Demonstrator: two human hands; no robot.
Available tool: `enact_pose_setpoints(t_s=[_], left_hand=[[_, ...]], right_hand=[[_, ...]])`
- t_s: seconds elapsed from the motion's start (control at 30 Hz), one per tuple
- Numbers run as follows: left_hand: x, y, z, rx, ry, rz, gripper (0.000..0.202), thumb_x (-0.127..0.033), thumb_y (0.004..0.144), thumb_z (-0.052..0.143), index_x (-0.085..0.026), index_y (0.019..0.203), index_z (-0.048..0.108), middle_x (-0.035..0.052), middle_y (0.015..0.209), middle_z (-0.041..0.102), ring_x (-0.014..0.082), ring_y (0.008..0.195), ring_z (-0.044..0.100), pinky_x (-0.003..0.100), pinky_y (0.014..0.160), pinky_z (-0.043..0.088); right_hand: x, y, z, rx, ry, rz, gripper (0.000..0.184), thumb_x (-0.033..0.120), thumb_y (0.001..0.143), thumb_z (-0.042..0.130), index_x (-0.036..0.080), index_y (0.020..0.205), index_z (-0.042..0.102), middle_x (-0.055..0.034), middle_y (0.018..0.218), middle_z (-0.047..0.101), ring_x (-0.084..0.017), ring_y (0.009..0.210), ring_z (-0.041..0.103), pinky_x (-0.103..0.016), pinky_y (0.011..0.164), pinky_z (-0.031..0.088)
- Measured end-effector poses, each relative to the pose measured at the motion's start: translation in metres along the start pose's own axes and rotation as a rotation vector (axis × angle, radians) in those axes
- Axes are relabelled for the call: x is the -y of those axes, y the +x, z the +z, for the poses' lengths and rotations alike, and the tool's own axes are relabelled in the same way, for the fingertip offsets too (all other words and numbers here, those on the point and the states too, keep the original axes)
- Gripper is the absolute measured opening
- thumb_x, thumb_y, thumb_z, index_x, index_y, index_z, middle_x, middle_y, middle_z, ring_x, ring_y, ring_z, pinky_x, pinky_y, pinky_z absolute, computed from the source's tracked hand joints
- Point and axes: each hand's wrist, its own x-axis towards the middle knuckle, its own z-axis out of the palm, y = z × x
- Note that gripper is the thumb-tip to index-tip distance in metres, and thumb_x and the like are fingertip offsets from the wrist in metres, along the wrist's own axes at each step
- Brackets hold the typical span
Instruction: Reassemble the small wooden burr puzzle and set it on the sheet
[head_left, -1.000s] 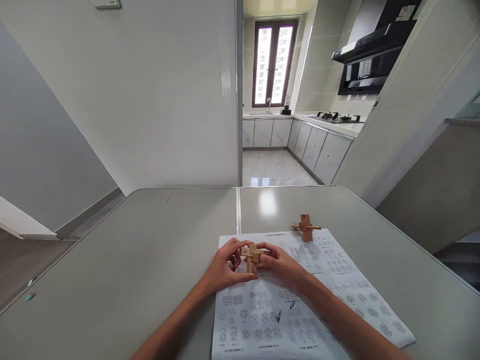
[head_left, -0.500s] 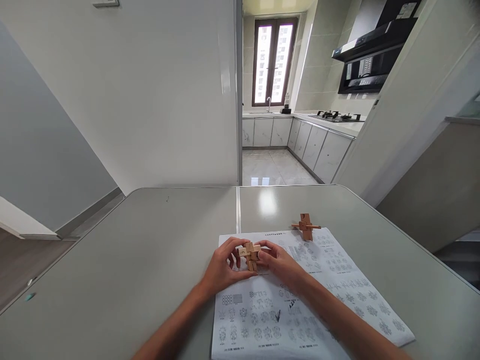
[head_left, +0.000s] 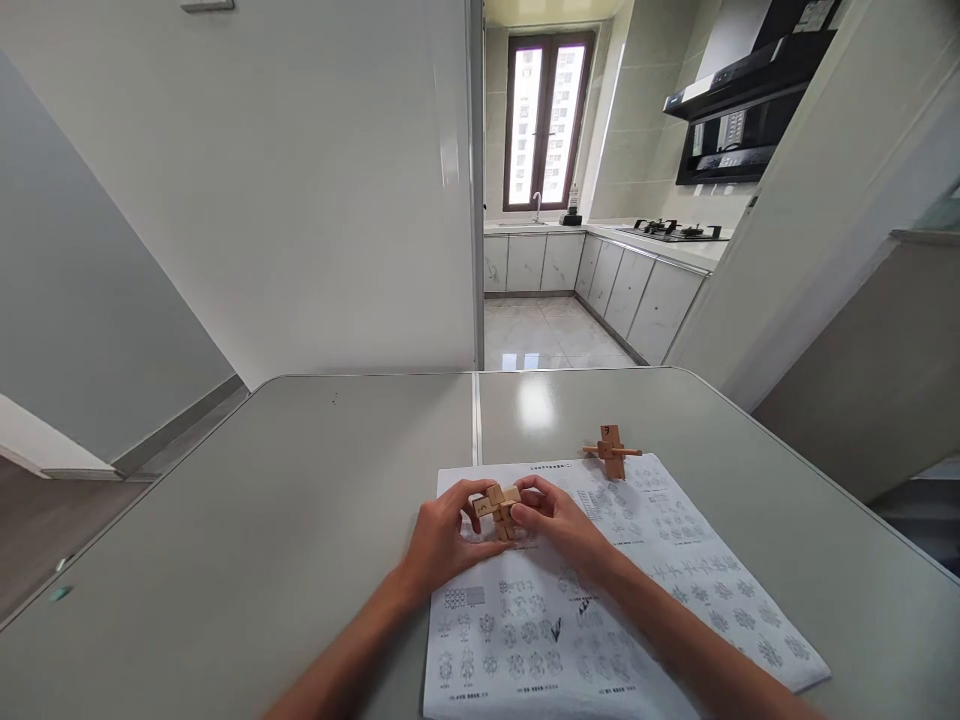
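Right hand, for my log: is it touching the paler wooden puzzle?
Touching: the head view shows the right hand with its thumb on the paler wooden puzzle.

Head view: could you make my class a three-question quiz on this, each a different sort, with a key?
1. True or false: the left hand and right hand both touch the lighter wooden burr puzzle.
2. The reddish-brown wooden puzzle sits at which edge of the printed sheet, seen from the wearer? (a) near (b) far (c) left
3. Which hand is nearer the reddish-brown wooden puzzle?

Key: 1. True. 2. (b). 3. The right hand.
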Motion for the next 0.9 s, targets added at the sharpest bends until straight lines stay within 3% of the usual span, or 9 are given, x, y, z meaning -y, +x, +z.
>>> enact_pose_setpoints(t_s=[0.2, 0.43, 0.6, 0.77, 0.9], left_hand=[[-0.006, 0.001, -0.001, 0.042, -0.012, 0.015, 0.059, -0.035, 0.072, 0.088, -0.031, 0.124, 0.06, -0.003, 0.104, 0.074, 0.0123, 0.071, 0.066, 0.023, 0.062, 0.051], [-0.006, 0.0, 0.0, 0.067, -0.024, -0.01, 0.057, -0.037, 0.072, 0.088, -0.03, 0.123, 0.062, -0.0039, 0.095, 0.074, 0.0119, 0.067, 0.066, 0.024, 0.062, 0.052], [-0.006, 0.004, 0.0, 0.03, -0.152, -0.065, 0.057, -0.033, 0.072, 0.088, -0.027, 0.122, 0.059, -0.0023, 0.095, 0.072, 0.0129, 0.07, 0.067, 0.023, 0.06, 0.051], [-0.005, 0.006, -0.003, 0.05, -0.244, -0.069, 0.057, -0.033, 0.072, 0.089, -0.026, 0.12, 0.06, -0.0014, 0.095, 0.071, 0.0126, 0.072, 0.067, 0.022, 0.059, 0.05], [-0.005, 0.005, -0.004, 0.095, -0.264, -0.058, 0.059, -0.032, 0.072, 0.088, -0.025, 0.124, 0.06, -0.0002, 0.098, 0.072, 0.0118, 0.071, 0.066, 0.022, 0.06, 0.05]], right_hand=[[-0.003, 0.001, -0.006, 0.093, -0.009, 0.017, 0.044, 0.05, 0.084, 0.081, 0.023, 0.11, 0.058, -0.0068, 0.102, 0.077, -0.023, 0.094, 0.072, -0.036, 0.084, 0.052], [-0.006, 0.001, 0.002, 0.096, -0.016, -0.032, 0.047, 0.052, 0.081, 0.083, 0.023, 0.109, 0.06, -0.0075, 0.102, 0.076, -0.024, 0.097, 0.073, -0.037, 0.086, 0.054], [-0.011, 0.003, 0.004, 0.052, -0.029, -0.06, 0.046, 0.063, 0.095, 0.062, 0.024, 0.119, 0.057, -0.0081, 0.105, 0.075, -0.024, 0.092, 0.074, -0.042, 0.09, 0.055], [-0.009, 0.002, 0.004, 0.019, -0.319, -0.219, 0.036, 0.056, 0.102, 0.053, 0.024, 0.117, 0.058, -0.0061, 0.103, 0.073, -0.021, 0.088, 0.07, -0.036, 0.081, 0.056], [-0.006, 0.001, 0.002, -0.066, -0.604, -0.407, 0.032, 0.048, 0.104, 0.049, 0.022, 0.092, 0.064, -0.0049, 0.096, 0.066, -0.019, 0.084, 0.062, -0.031, 0.076, 0.049]])
